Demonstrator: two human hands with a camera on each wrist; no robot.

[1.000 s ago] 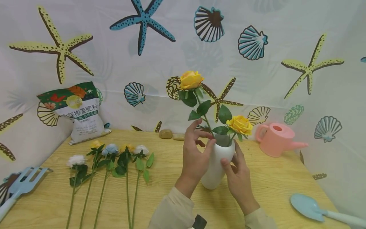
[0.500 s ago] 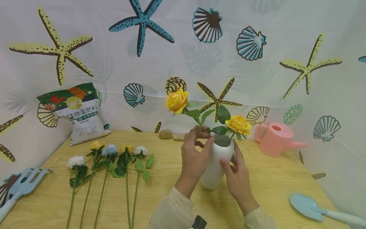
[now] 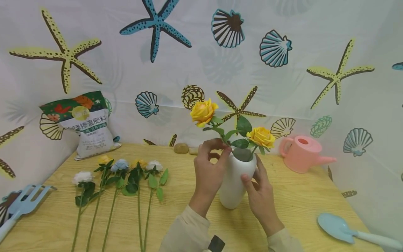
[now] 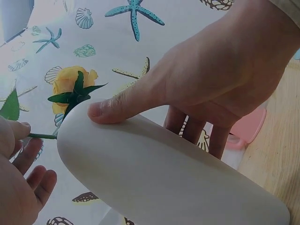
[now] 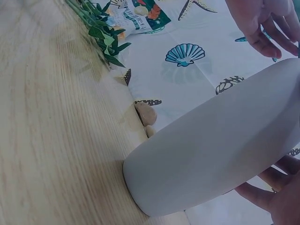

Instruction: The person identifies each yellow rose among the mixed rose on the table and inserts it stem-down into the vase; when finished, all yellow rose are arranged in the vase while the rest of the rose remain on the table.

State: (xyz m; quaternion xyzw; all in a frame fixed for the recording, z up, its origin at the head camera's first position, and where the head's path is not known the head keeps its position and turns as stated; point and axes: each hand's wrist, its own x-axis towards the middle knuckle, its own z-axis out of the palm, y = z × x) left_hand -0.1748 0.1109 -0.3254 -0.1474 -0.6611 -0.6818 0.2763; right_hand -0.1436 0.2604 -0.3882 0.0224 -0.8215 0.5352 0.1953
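- Head view: left hand (image 3: 209, 171) pinching yellow rose stem (image 3: 224, 139) at the mouth of the white vase (image 3: 234, 182), mid-surface (image 3: 176, 217); right hand (image 3: 261, 196) curled round the vase.
- Left wrist view: thumb pressed on vase (image 4: 159, 173); likely tipping if the stem drags sideways.
- Right wrist view: vase base (image 5: 154, 187) on the surface, apparently tilted; could slide.

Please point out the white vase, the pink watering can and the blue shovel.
white vase (image 3: 232, 189): head view, on its lower body.
pink watering can (image 3: 300, 159): head view, on its side wall.
blue shovel (image 3: 333, 225): head view, on its blade.
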